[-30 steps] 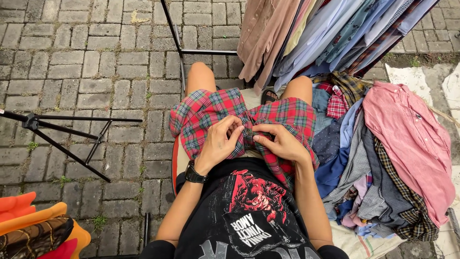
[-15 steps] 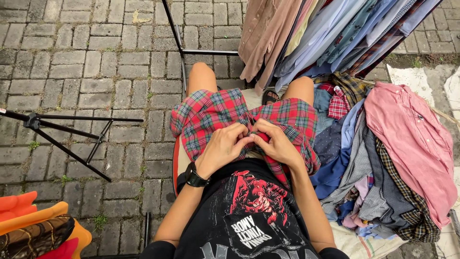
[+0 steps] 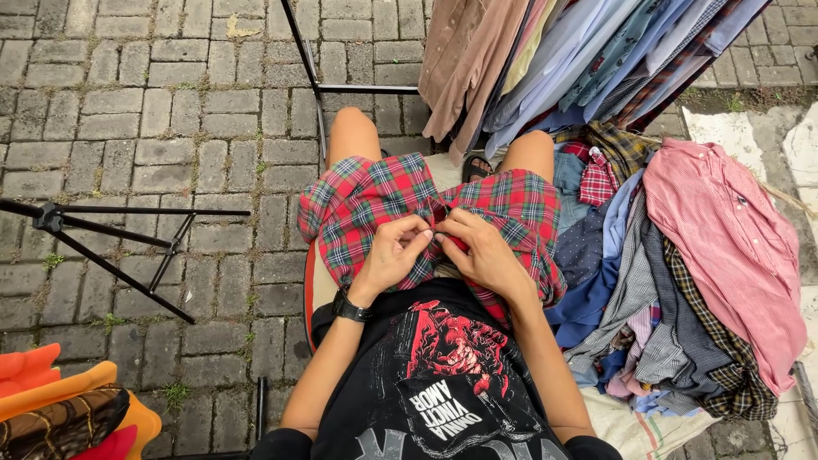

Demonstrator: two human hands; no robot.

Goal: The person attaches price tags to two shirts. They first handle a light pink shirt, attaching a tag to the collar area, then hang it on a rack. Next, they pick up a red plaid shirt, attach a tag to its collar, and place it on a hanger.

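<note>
Ground: grey brick paving (image 3: 170,111), moss in the joints, all across the left and far side.
Rack: black metal clothes rail (image 3: 317,81) at far centre, hung shirts in brown, blue and check (image 3: 579,60) at far right.
Pile: loose heap of mixed shirts (image 3: 673,290) on the right, pink striped shirt (image 3: 724,247) on top; looks like unsorted stock kept within reach.
Shirt: red-and-green plaid cotton shirt (image 3: 375,200) spread over both knees in the centre; lap likely serves as the work surface.
Stand: black tripod legs (image 3: 111,238) on the paving, left.
Cloth: orange and brown folded fabrics (image 3: 60,405), near left corner.
Left hand (image 3: 394,254): wrist bent, palm down on the plaid, black wristwatch (image 3: 349,308) on; grip narrow, thumb and fingers pinching the shirt's front edge.
Right hand (image 3: 484,254): mirrors it, fingertips touching the left's, pinching the opposite edge; looks like a button closure, but the button itself is too small to tell.
</note>
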